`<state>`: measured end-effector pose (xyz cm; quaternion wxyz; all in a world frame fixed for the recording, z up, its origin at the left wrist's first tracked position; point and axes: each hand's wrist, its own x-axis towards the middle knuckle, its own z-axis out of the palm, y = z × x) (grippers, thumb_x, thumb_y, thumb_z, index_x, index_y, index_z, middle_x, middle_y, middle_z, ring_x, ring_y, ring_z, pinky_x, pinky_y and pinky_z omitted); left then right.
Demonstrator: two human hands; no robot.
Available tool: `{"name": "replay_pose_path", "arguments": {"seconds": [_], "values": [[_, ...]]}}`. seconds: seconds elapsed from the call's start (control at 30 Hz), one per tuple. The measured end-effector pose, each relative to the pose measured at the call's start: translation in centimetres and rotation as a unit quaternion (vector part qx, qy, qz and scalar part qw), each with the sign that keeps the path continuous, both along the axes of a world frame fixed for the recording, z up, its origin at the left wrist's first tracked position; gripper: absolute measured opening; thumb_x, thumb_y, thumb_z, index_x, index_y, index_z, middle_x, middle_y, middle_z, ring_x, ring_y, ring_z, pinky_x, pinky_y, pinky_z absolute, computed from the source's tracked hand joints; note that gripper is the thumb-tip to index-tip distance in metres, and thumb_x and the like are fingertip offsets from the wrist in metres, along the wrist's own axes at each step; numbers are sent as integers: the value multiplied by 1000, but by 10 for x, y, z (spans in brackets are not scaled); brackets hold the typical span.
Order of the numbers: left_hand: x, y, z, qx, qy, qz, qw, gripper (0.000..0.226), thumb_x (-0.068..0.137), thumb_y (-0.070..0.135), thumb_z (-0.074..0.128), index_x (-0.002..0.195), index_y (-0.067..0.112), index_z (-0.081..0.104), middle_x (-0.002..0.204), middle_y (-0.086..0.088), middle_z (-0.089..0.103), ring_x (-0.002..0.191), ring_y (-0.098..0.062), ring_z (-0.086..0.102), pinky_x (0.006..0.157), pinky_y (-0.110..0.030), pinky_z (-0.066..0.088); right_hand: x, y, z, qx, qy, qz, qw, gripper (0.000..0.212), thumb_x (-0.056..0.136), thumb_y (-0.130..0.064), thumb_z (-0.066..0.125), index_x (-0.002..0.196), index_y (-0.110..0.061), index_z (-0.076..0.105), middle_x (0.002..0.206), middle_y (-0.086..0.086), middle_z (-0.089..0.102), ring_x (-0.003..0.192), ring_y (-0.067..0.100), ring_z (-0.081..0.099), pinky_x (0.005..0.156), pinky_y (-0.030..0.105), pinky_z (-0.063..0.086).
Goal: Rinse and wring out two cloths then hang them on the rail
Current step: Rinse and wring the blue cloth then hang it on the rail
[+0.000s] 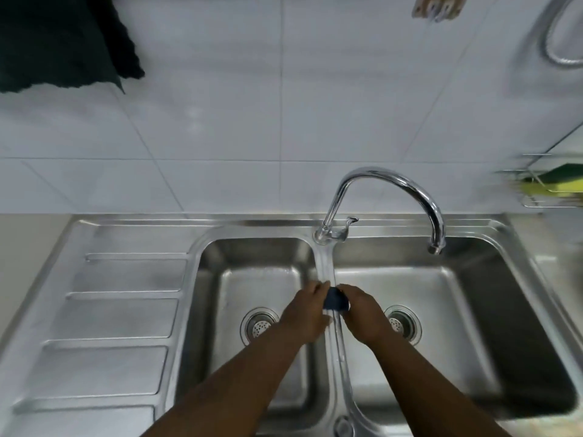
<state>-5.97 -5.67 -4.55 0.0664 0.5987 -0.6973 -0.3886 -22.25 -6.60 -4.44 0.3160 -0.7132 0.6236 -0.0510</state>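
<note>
A small dark blue cloth (335, 301) is bunched tight between my two hands over the divider of the double sink (328, 263). My left hand (307, 313) grips its left end and my right hand (362, 313) grips its right end; only a short piece of cloth shows between them. A dark green cloth (60, 42) hangs against the tiled wall at the top left; whatever holds it is out of view. The curved chrome tap (391, 190) points over the right basin, and no water stream is visible at its spout.
A ribbed steel drainboard (110, 326) lies to the left of the basins. A wire rack with a yellow-green sponge (555, 181) hangs on the wall at right. A metal hose (555, 42) loops at top right. Each basin has a round drain strainer.
</note>
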Motion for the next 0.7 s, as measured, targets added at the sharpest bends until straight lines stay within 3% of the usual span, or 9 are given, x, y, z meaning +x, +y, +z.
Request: {"name": "replay_pose_path", "arguments": {"seconds": [0.1,0.2,0.3,0.4,0.47,0.6,0.7], "values": [[-6,5,-11,-54,-52,11,997,64,84,25,65,141,16,38,139,-8,40,115,-27,52,92,-42,50,0,4,2,-15,18,6,1000,27,80,-7,57,106,-15,62,101,8,64,90,25,63,77,32,51],[1,6,-8,-49,-25,18,998,37,83,31,64,116,16,59,116,-8,52,97,-28,60,80,-41,53,0,4,17,-35,22,46,998,24,76,-15,53,98,-16,63,95,6,64,87,24,60,73,35,49],[17,3,11,-52,50,18,997,22,81,23,67,98,11,66,95,-6,55,83,-24,59,75,-36,50,4,0,43,-27,-15,65,997,29,75,-20,54,100,-17,67,92,2,67,84,18,60,73,30,47],[40,-2,48,-50,114,31,992,10,79,14,69,85,7,65,77,-3,58,70,-16,54,64,-30,41,11,-8,81,-13,-71,62,995,21,79,-13,60,94,-22,70,83,-7,69,71,7,64,64,20,48],[55,-1,76,-51,142,44,988,9,80,16,68,88,13,66,76,-4,64,68,-14,55,63,-30,43,18,-10,108,-20,-97,71,993,19,80,-13,63,94,-23,71,83,-7,72,75,6,66,67,21,53],[79,12,132,-83,207,112,968,34,80,17,74,111,27,65,88,9,67,77,-8,60,70,-17,50,37,-5,155,-57,-136,86,985,18,79,-12,65,94,-18,72,83,1,72,77,15,66,71,28,51],[95,26,164,-98,260,156,948,35,75,20,77,98,43,64,88,4,69,78,-16,65,75,-33,57,51,7,178,-69,-161,109,978,16,83,-11,67,98,-16,71,84,4,71,76,10,62,66,14,44]]}}
